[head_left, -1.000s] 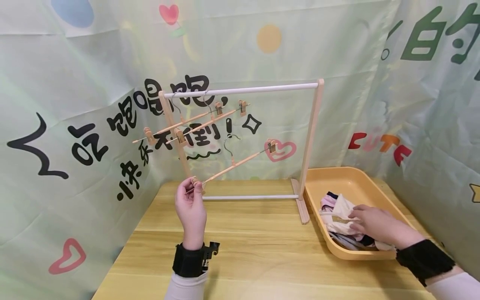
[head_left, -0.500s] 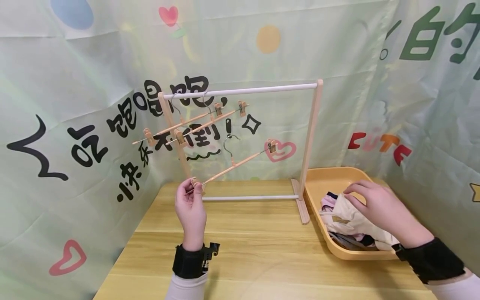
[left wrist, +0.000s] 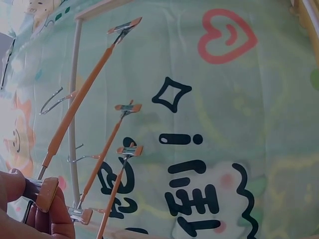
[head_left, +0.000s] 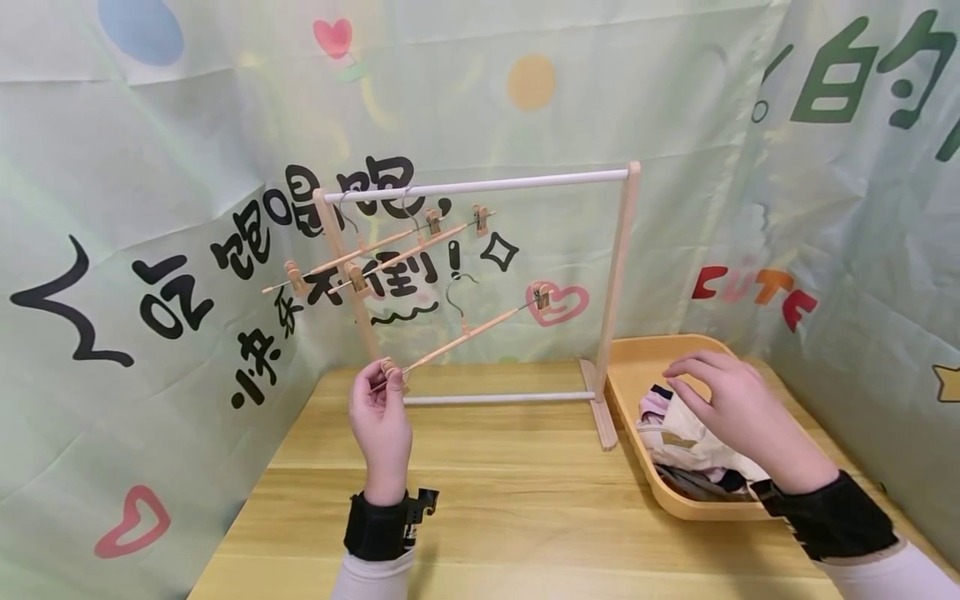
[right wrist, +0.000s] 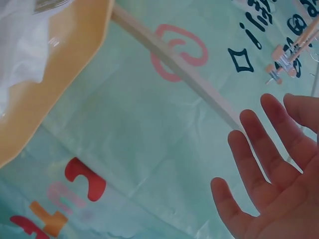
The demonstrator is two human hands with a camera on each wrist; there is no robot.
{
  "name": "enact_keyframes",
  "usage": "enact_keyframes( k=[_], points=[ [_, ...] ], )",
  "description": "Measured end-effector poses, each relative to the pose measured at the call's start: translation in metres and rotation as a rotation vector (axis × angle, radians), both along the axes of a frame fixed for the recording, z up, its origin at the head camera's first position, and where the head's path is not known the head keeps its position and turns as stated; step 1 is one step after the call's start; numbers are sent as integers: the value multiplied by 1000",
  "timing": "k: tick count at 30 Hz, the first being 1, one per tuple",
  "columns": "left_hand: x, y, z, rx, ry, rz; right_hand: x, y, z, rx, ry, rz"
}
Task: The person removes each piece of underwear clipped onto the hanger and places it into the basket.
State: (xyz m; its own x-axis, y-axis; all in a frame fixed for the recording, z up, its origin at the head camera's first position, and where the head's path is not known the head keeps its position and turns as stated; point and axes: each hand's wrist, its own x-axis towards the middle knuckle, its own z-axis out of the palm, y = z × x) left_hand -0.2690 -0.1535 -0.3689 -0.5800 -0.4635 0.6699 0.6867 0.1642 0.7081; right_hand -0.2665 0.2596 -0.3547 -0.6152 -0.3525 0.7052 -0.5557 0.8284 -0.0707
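My left hand [head_left: 381, 425] pinches the clip at the near end of a wooden clip hanger [head_left: 480, 331], holding it in the air before the rack. The hanger's hook points up, and its far clip [head_left: 542, 297] grips nothing. In the left wrist view, thumb and fingers close on the orange clip [left wrist: 47, 194]. My right hand [head_left: 738, 412] hovers over the yellow tub [head_left: 791, 429], its fingers spread and holding nothing. Beneath it lies a heap of clothes [head_left: 678, 442], cream, pink and dark, partly hidden by that hand.
A small garment rack [head_left: 621, 267] with a white top bar stands at the back of the wooden table [head_left: 480, 517]. Two more clip hangers [head_left: 420, 246] hang from the bar's left end. A printed curtain [head_left: 667, 108] encloses the back and sides.
My right hand has risen off the clothes in the tub, leaving them there. The left hand keeps its pinch on the hanger and stays almost still. The view has shifted slightly.
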Motion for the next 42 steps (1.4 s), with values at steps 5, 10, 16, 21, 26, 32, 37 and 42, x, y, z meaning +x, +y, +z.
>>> enact_keyframes(
  k=[5,10,16,21,26,32,37,42],
  points=[
    [-1,-1,-2,-4,-3,6,0,-7,7,-93,15,18],
    [-1,0,-2,-3,0,2,2,-13,15,-166,34,18],
    [5,3,5,-4,-11,2,6,-25,19,-228,37,26],
    [16,9,18,-12,-8,5,7,-35,20,-253,51,39],
    [17,10,18,-11,-5,6,5,-43,19,-285,71,56],
    [15,8,16,-5,-18,7,2,-50,14,-313,59,52],
    [3,2,3,3,-21,-1,0,-58,8,-316,50,56],
    [-1,-1,-2,15,-26,-5,-1,-68,5,-316,43,84]
  ],
)
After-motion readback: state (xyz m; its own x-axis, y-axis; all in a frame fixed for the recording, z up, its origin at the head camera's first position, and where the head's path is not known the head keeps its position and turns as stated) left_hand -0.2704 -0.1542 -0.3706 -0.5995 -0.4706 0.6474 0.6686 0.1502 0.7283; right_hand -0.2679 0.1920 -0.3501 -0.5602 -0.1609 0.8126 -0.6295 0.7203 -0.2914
